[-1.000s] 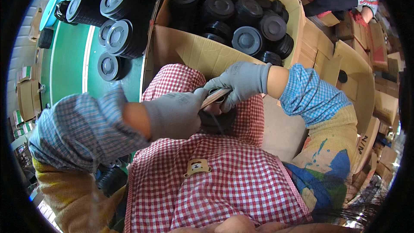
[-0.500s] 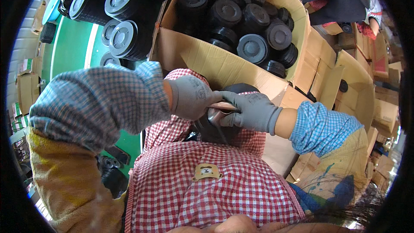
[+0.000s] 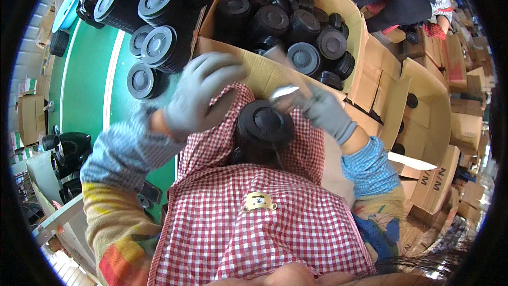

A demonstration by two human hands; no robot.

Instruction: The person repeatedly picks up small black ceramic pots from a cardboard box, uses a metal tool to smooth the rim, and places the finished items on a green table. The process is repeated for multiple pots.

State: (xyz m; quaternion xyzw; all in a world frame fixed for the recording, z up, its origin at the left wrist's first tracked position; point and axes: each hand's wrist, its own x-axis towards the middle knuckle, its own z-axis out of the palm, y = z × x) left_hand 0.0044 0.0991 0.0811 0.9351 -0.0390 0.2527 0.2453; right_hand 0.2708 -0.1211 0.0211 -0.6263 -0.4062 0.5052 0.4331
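Observation:
A stack of round black plastic lids (image 3: 265, 122) stands upright between my knees, on the checked apron. My right hand (image 3: 327, 115), in a grey glove, is closed around a shiny metal-edged hand tool (image 3: 288, 95) with a flat, tan part jutting up and away. Motion smears the tool, so its exact kind cannot be told. It is held above the stack's right far side. My left hand (image 3: 203, 92), also gloved in grey, is raised to the left of the stack, its fingers curved and apart with nothing visible in them.
Straight ahead, a large cardboard box (image 3: 254, 66) holds several black lid stacks. More lid stacks (image 3: 157, 45) stand on the green table (image 3: 87, 82) at left. An open carton (image 3: 423, 122) and flattened cardboard lie at right. Another person (image 3: 399, 0) is bending at the far right.
My hands, together over the stack before, have separated. The left has risen up and leftward; the right has moved right and away with the tool. The stack's top now shows.

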